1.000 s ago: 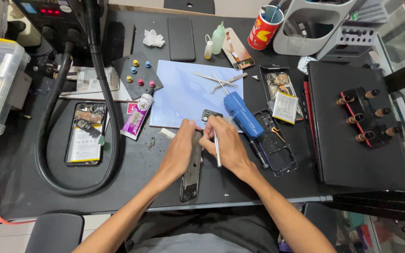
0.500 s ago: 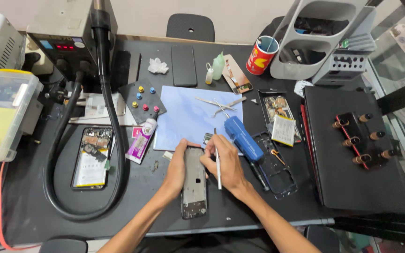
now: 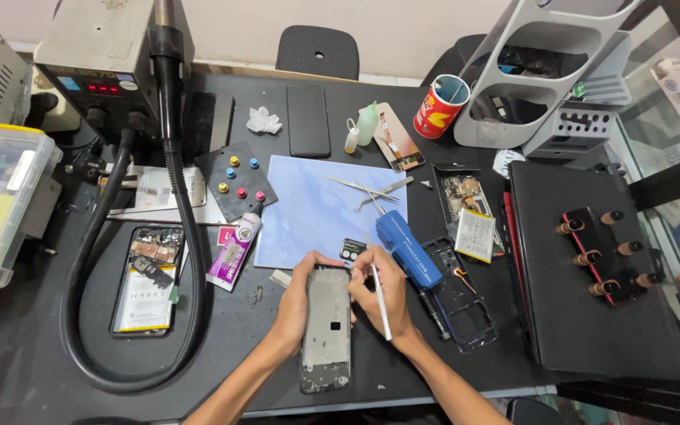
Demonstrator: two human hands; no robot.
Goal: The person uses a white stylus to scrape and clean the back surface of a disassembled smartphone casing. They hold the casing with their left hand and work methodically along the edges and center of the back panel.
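A black bench (image 3: 57, 370) is being used as the work surface, and every place below is being given relative to the phone frame (image 3: 327, 329) lying at its near middle.

Far left of the frame, a hot-air station (image 3: 100, 67) is standing at the back edge, and its black hose (image 3: 190, 260) is being looped around an opened phone (image 3: 148, 278) whose battery and board are exposed. Right of the frame, a black mat (image 3: 592, 330) is carrying a clamp jig (image 3: 604, 253). Just behind the frame, a blue mat (image 3: 308, 212) is being kept with tweezers (image 3: 367, 189) on it. Just right of the frame, a blue driver (image 3: 407, 248) is lying across a bare clear shell (image 3: 462, 303).

The frame is being held flat on the bench, long axis toward the person. The left hand (image 3: 297, 303) is being closed around its upper left edge, fingers gripping the rim. The right hand (image 3: 379, 295) is being pinched shut on a thin white tool (image 3: 380, 303), with its fingertips at the frame's upper right corner.

Judged from the layout, disassembly is already being carried well along: the frame appears stripped and parts are lying apart. Work at the top edge is in hand, and refitting is not yet begun.
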